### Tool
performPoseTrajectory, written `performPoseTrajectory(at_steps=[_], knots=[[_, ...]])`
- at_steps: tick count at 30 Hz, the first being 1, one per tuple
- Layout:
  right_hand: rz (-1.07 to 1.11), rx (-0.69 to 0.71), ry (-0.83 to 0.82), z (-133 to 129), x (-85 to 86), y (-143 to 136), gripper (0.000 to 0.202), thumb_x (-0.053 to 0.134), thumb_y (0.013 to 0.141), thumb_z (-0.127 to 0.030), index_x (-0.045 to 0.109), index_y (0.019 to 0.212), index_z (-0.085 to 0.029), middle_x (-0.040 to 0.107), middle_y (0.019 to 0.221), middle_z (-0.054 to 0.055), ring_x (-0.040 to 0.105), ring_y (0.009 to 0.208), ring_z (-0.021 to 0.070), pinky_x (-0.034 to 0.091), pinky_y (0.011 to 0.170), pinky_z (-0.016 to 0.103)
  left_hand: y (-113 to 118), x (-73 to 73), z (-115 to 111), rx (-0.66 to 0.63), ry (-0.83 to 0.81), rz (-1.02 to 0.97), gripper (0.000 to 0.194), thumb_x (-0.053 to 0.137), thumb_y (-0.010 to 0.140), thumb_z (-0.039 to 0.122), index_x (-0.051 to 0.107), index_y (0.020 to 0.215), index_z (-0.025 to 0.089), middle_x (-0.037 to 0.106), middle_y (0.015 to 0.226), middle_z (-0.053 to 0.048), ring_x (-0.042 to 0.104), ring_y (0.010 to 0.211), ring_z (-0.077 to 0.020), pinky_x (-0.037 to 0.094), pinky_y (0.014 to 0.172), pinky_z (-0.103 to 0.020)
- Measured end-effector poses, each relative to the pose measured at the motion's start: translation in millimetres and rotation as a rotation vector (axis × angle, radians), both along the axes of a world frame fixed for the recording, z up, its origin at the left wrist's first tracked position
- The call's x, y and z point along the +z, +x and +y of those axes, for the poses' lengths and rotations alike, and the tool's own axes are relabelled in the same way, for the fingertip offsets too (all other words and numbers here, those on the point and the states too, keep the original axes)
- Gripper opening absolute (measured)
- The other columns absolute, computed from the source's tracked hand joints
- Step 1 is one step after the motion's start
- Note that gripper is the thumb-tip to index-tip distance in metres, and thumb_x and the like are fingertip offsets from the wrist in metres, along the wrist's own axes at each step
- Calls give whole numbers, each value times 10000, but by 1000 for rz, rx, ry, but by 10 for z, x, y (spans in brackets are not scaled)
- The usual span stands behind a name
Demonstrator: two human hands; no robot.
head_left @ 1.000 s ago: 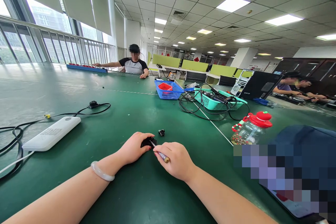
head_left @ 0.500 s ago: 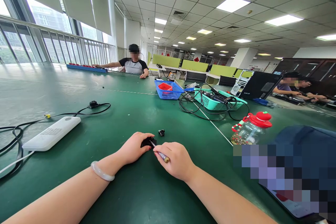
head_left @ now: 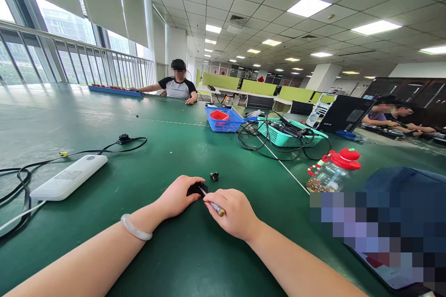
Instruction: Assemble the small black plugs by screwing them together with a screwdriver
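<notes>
My left hand [head_left: 179, 196], with a pale bangle at its wrist, grips a small black part [head_left: 195, 189] against the green tabletop [head_left: 163, 260]. Between the fingers of my right hand [head_left: 232, 212] is a screwdriver [head_left: 216, 208], its handle pointing back toward me. The thin metal shaft slants down to the right side of the black part and seems to touch it; the very tip is hard to make out. Just beyond my hands lies a small black piece [head_left: 214, 176], apart from both.
To the left lie a white power strip [head_left: 69, 177] and black cables. Ahead are a blue basket [head_left: 225, 125] and a teal basket [head_left: 278, 138] heaped with cables. A red-lidded bottle [head_left: 332, 171] stands right, near dark cloth [head_left: 407, 199]. A person [head_left: 178, 86] sits across.
</notes>
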State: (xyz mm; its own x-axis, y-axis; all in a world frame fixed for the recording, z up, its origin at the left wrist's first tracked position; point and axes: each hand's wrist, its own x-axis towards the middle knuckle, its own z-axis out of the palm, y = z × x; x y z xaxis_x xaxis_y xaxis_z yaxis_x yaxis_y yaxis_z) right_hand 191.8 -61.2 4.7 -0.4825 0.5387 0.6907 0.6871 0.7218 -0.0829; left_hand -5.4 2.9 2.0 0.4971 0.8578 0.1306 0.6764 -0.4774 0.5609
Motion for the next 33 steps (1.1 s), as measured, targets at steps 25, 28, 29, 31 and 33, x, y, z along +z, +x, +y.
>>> performPoseTrajectory(at_steps=[25, 28, 29, 31, 33], knots=[[-6, 7, 20, 11, 3, 2, 112, 531, 908, -224, 640, 897, -206, 659, 698, -21, 548, 566, 108, 344, 570, 255, 14, 9, 2, 2, 19, 3, 427, 593, 813, 288, 591, 1239, 270, 654, 1192, -44, 547, 1159, -247, 432, 1025, -407], [-4, 5, 24, 9, 0, 3, 112, 532, 907, -225, 642, 901, -204, 661, 704, -20, 546, 566, 108, 345, 572, 255, 14, 7, 0, 3, 11, 3, 428, 588, 819, 303, 587, 1245, 272, 652, 1192, -50, 547, 1158, -249, 432, 1023, -409], [-4, 4, 24, 8, -1, 4, 111, 534, 907, -224, 643, 901, -204, 661, 705, -19, 545, 566, 108, 345, 574, 255, 15, 6, -1, 1, 11, 3, 428, 586, 820, 303, 585, 1247, 271, 651, 1194, -51, 546, 1158, -249, 430, 1024, -409], [-7, 2, 24, 5, -2, 5, 112, 534, 907, -223, 643, 900, -204, 657, 700, -20, 540, 564, 107, 342, 574, 254, 15, 2, 1, -1, 14, 1, 430, 584, 820, 300, 583, 1250, 272, 651, 1195, -51, 545, 1159, -250, 431, 1024, -409], [-15, 2, 25, 3, 0, 5, 120, 526, 911, -224, 643, 897, -204, 650, 689, -21, 533, 558, 106, 336, 570, 254, 14, -2, 5, 2, 17, -1, 434, 587, 815, 298, 584, 1249, 275, 652, 1191, -49, 546, 1158, -250, 434, 1023, -409]])
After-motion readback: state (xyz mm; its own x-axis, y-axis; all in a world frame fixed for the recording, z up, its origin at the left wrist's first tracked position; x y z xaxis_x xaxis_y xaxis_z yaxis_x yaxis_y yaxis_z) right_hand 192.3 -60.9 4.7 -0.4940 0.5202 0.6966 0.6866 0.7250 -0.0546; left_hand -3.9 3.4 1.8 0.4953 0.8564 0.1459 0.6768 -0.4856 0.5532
